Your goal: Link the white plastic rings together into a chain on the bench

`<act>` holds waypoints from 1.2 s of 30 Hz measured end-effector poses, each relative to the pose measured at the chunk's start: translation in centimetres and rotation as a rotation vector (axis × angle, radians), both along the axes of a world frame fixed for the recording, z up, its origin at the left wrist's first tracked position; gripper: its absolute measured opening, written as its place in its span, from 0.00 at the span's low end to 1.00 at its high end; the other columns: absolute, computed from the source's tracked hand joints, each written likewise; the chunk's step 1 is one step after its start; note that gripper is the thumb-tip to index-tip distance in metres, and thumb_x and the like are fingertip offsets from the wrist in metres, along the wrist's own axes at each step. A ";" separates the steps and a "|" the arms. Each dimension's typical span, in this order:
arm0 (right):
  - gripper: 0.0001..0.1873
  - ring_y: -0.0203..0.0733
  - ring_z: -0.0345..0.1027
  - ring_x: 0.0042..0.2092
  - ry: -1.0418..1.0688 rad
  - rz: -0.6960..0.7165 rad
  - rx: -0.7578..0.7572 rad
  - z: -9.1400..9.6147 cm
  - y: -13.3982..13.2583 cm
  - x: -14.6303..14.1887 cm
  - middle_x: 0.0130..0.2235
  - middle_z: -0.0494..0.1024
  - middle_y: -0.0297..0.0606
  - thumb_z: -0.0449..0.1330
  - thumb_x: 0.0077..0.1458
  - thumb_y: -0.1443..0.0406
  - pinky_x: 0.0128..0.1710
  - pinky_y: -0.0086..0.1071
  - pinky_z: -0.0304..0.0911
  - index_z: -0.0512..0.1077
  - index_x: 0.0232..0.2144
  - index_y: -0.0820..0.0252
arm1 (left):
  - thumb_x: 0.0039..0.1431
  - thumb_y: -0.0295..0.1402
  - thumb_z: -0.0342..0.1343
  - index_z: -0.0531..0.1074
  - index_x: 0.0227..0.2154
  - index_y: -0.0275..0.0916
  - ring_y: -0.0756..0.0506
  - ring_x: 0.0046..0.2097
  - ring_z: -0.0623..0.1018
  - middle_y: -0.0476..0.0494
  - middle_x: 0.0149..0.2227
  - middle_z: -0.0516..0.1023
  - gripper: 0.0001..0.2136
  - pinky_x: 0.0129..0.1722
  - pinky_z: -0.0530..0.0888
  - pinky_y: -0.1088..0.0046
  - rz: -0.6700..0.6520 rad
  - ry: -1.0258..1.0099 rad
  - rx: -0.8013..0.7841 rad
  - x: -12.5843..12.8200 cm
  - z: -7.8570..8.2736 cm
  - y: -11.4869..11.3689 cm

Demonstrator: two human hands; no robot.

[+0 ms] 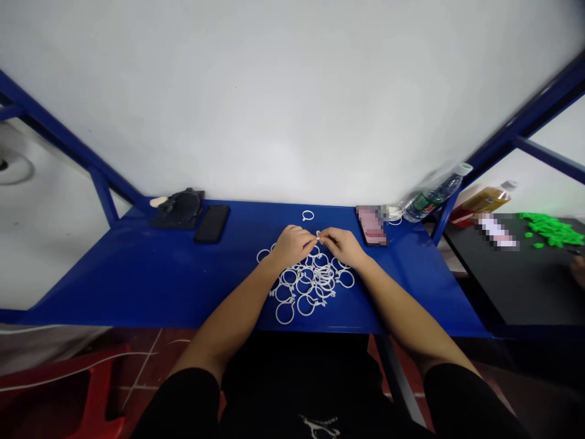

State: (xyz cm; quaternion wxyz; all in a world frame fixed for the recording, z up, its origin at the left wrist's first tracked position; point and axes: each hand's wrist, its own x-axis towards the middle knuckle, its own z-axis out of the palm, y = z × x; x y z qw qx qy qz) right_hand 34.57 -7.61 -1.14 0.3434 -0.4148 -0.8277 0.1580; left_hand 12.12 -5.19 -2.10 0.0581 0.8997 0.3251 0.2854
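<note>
My left hand [292, 242] and my right hand [343, 244] meet over the blue table [150, 274], fingertips pinched together on one small white plastic ring [319, 235]. Beneath and in front of my hands lies a pile of several white rings [307, 285]. One single ring [308, 215] lies apart, farther back near the wall.
A black phone [212, 223] and a dark pouch [179, 208] lie at the back left. A phone in a pink case [372, 224] and a tilted water bottle [434, 194] are at the back right. A black table [516, 280] with green pieces [551, 228] stands on the right.
</note>
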 end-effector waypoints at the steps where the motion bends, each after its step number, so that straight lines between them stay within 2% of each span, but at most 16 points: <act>1: 0.09 0.44 0.77 0.42 -0.051 -0.039 0.031 -0.2 0.2 0.2 0.41 0.83 0.41 0.56 0.70 0.63 0.44 0.36 0.70 0.77 0.42 0.56 | 0.72 0.38 0.54 0.80 0.40 0.42 0.44 0.42 0.78 0.46 0.41 0.84 0.11 0.47 0.68 0.62 0.031 0.005 -0.020 0.0 -0.1 0.1; 3: 0.10 0.46 0.77 0.44 -0.144 -0.091 0.075 -0.6 0.7 0.6 0.42 0.83 0.43 0.55 0.70 0.65 0.46 0.38 0.70 0.78 0.44 0.55 | 0.70 0.41 0.57 0.81 0.44 0.43 0.43 0.44 0.78 0.45 0.43 0.84 0.11 0.47 0.69 0.61 0.069 0.044 -0.065 -0.1 -0.3 0.2; 7: 0.13 0.49 0.74 0.49 -0.179 -0.102 0.095 -1.2 1.6 1.3 0.47 0.82 0.44 0.54 0.68 0.69 0.52 0.43 0.70 0.78 0.47 0.55 | 0.67 0.44 0.61 0.82 0.42 0.44 0.41 0.45 0.77 0.44 0.44 0.82 0.11 0.49 0.70 0.60 0.085 0.131 -0.131 -0.5 -0.5 0.3; 12: 0.07 0.47 0.74 0.41 -0.228 -0.065 0.035 -1.4 1.8 1.6 0.38 0.81 0.41 0.60 0.65 0.67 0.46 0.41 0.69 0.79 0.40 0.57 | 0.66 0.43 0.61 0.83 0.39 0.44 0.41 0.44 0.77 0.43 0.40 0.81 0.10 0.47 0.71 0.61 0.083 0.184 -0.157 -0.7 -0.4 0.2; 14: 0.07 0.47 0.75 0.40 -0.266 -0.020 0.012 -1.5 1.9 1.4 0.38 0.83 0.41 0.61 0.64 0.66 0.46 0.41 0.69 0.79 0.41 0.57 | 0.66 0.43 0.61 0.83 0.38 0.44 0.41 0.43 0.78 0.43 0.39 0.81 0.11 0.46 0.71 0.62 0.077 0.193 -0.168 -0.7 -0.4 0.2; 17: 0.11 0.50 0.76 0.48 -0.270 0.024 0.028 -1.6 2.0 1.2 0.47 0.84 0.44 0.60 0.66 0.65 0.53 0.46 0.68 0.80 0.47 0.57 | 0.66 0.43 0.60 0.83 0.37 0.43 0.41 0.42 0.78 0.42 0.37 0.80 0.11 0.46 0.71 0.62 0.076 0.187 -0.184 -0.6 -0.3 0.3; 20: 0.13 0.53 0.75 0.56 -0.235 0.054 0.035 -1.8 2.1 1.1 0.56 0.81 0.46 0.59 0.66 0.65 0.57 0.51 0.67 0.79 0.51 0.57 | 0.66 0.43 0.60 0.83 0.37 0.43 0.41 0.42 0.79 0.42 0.37 0.80 0.11 0.46 0.71 0.62 0.080 0.187 -0.195 -0.6 -0.3 0.2; 25: 0.14 0.52 0.74 0.58 -0.222 0.055 0.025 -1.9 2.6 0.9 0.55 0.82 0.44 0.59 0.68 0.63 0.60 0.51 0.66 0.79 0.52 0.55 | 0.67 0.43 0.59 0.83 0.39 0.43 0.41 0.42 0.79 0.42 0.38 0.81 0.11 0.46 0.71 0.62 0.085 0.207 -0.183 -0.4 -0.1 0.1; 28: 0.17 0.55 0.73 0.60 -0.234 -0.003 -0.012 -2.2 3.2 0.6 0.57 0.80 0.46 0.60 0.68 0.62 0.62 0.55 0.63 0.76 0.56 0.55 | 0.67 0.42 0.60 0.82 0.38 0.43 0.40 0.42 0.79 0.42 0.38 0.80 0.10 0.46 0.70 0.61 0.091 0.203 -0.179 -0.3 -0.1 0.0; 32: 0.25 0.64 0.61 0.68 -0.238 -0.118 -0.038 -2.4 3.6 0.5 0.67 0.69 0.50 0.63 0.65 0.58 0.65 0.68 0.54 0.71 0.63 0.53 | 0.67 0.42 0.60 0.82 0.38 0.43 0.41 0.42 0.78 0.43 0.37 0.80 0.10 0.46 0.70 0.62 0.102 0.195 -0.186 -0.2 -0.3 0.0; 34: 0.22 0.62 0.63 0.67 -0.216 -0.085 -0.022 -2.4 3.2 0.5 0.66 0.71 0.50 0.62 0.66 0.58 0.66 0.65 0.55 0.73 0.61 0.54 | 0.67 0.42 0.60 0.82 0.38 0.43 0.41 0.42 0.78 0.43 0.37 0.80 0.10 0.46 0.70 0.62 0.112 0.188 -0.193 -0.1 -0.3 0.0; 36: 0.19 0.57 0.69 0.63 -0.182 -0.025 -0.001 -2.2 2.6 0.7 0.61 0.77 0.49 0.61 0.67 0.59 0.64 0.59 0.61 0.76 0.57 0.55 | 0.67 0.41 0.60 0.82 0.38 0.43 0.41 0.41 0.78 0.43 0.36 0.80 0.09 0.46 0.70 0.62 0.127 0.189 -0.195 -0.1 -0.3 -0.1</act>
